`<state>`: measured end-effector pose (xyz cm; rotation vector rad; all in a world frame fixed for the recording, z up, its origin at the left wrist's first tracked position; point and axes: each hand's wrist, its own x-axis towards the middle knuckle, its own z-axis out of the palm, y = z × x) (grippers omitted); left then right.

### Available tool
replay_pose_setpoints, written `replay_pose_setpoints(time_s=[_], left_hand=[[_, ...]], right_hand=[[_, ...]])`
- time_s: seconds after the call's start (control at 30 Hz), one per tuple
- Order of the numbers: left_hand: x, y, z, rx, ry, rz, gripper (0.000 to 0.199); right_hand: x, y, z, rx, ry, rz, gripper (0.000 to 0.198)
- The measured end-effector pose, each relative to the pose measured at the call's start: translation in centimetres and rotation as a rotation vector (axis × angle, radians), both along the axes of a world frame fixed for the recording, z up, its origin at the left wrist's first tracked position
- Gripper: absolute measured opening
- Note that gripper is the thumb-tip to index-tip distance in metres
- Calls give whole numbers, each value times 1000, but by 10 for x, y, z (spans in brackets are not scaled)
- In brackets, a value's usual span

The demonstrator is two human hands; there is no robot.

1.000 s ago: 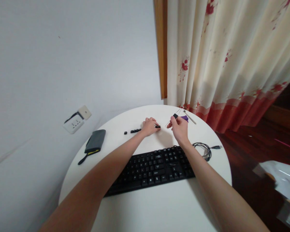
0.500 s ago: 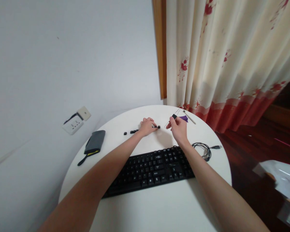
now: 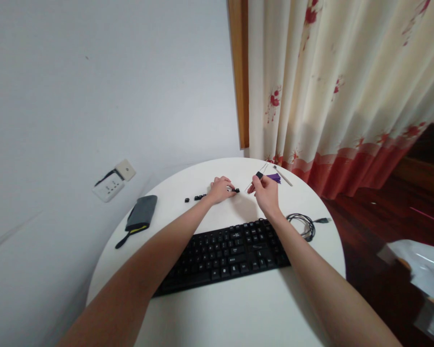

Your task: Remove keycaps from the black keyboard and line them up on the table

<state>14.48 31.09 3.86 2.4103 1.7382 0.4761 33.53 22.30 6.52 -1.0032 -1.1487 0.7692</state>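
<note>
On the round white table (image 3: 217, 313) lies a black keyboard (image 3: 235, 255), partly covered by my forearms. Beyond it, small black keycaps (image 3: 200, 196) stand in a row, some hidden behind my left hand (image 3: 221, 190). The fingers of that hand are closed at a black keycap (image 3: 237, 190) at the row's right end. A short gap to the right, my right hand (image 3: 266, 193) pinches a wire keycap puller (image 3: 259, 175) with a black handle, held above the table. Its thin wires stick out past the fingers.
A purple cloth-like piece (image 3: 274, 178) and a thin brush (image 3: 283, 175) lie behind my right hand. The keyboard's coiled cable (image 3: 304, 226) is at the right. A grey pouch (image 3: 142, 212) lies at the left edge. Wall and curtain (image 3: 292, 96) border the table.
</note>
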Motion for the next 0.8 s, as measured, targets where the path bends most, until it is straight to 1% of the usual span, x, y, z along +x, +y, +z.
replay_pose_setpoints(time_s=[0.13,0.33,0.53,0.67,0.8], left_hand=[[3,1,-1,22,4,-18,31],[10,3,-2,36,2,-12,21],[11,2,-2,29,10,-4,24],[-2,4,4,47,-3,-12,32],[-24,9,17,78,-48,96,28]], right_hand=[[0,-1,1,5,-4,7,33],[0,0,0,7,-3,7,33],[0,1,-1,15,-17,-1,33],[1,1,0,11,-7,-5,33],[3,2,2,14,-3,-39,34]])
